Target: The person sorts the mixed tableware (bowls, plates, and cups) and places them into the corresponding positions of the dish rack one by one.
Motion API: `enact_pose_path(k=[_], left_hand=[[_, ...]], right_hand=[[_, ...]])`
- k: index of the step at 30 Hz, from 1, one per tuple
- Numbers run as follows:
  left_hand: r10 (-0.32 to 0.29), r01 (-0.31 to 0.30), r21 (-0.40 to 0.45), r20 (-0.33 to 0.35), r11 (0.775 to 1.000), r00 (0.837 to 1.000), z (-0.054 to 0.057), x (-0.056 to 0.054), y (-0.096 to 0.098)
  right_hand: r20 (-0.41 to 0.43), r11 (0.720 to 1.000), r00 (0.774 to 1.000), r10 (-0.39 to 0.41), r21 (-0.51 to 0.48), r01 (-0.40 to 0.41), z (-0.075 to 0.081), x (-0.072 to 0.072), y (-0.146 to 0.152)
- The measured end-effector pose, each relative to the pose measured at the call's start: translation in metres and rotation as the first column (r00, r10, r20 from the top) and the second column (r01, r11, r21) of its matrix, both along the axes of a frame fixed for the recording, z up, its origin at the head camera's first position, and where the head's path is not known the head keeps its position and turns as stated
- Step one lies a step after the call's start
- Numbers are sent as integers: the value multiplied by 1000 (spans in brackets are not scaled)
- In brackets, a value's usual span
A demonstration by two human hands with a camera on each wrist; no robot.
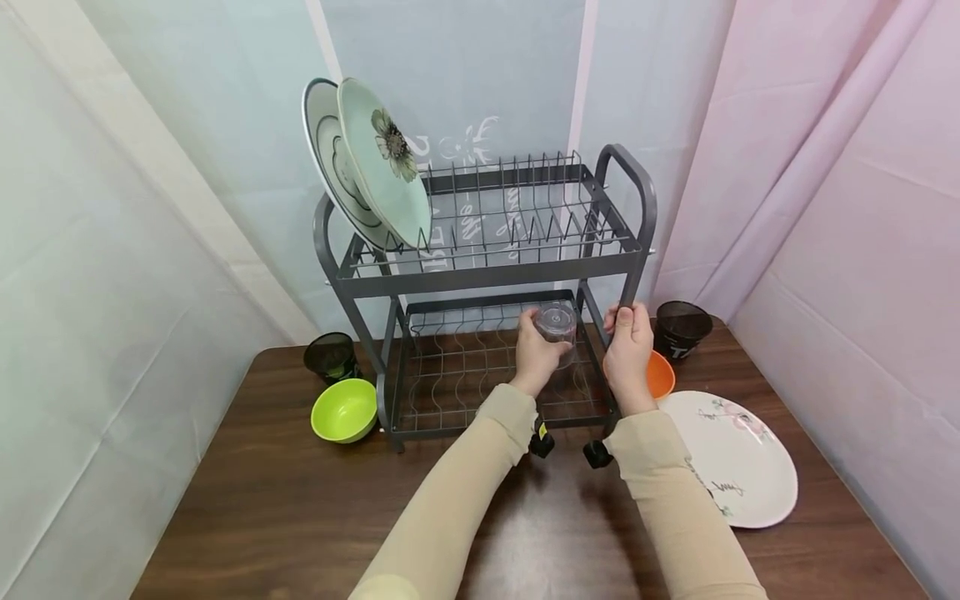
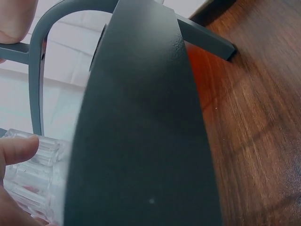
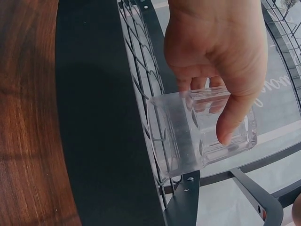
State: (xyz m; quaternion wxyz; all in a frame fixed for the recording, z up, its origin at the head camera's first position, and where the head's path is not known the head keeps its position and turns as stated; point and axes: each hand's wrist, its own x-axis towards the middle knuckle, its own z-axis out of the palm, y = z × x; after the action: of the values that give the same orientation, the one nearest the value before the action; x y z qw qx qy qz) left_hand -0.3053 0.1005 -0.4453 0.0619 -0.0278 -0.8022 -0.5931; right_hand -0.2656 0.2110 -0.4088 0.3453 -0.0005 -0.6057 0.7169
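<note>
My left hand (image 1: 536,354) grips a clear drinking glass (image 1: 557,321), turned base up, over the right part of the lower shelf. In the right wrist view the thumb lies along one side of the glass (image 3: 176,134) and the fingers go round behind it; its rim is right at the shelf wires. My right hand (image 1: 630,354) holds the right front post of the dark grey two-tier dish rack (image 1: 495,279). Only part of that hand (image 2: 14,21) shows at the upper left of the left wrist view.
Two plates (image 1: 393,179) lean in the upper tier's left end. A green bowl (image 1: 345,411) and black cup (image 1: 330,358) stand left of the rack. To its right are an orange bowl (image 1: 660,375), another black cup (image 1: 681,327) and a white plate (image 1: 757,467).
</note>
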Motion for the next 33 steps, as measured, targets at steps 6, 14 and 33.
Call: enact_pose_path(k=[6,14,33], left_hand=[[-26,26,-52,-14,998,1000,2,-2,-2],[-75,73,-142,-4,987,997,5,3,-5],[-42,49,-99,72,994,997,7,9,-13]], right_hand=[[-11,1000,1000,2,25,-2,1,-1,0],[-1,1000,1000,-9,19,9,1,-1,0],[-37,1000,999,0,2,0,0,-3,1]])
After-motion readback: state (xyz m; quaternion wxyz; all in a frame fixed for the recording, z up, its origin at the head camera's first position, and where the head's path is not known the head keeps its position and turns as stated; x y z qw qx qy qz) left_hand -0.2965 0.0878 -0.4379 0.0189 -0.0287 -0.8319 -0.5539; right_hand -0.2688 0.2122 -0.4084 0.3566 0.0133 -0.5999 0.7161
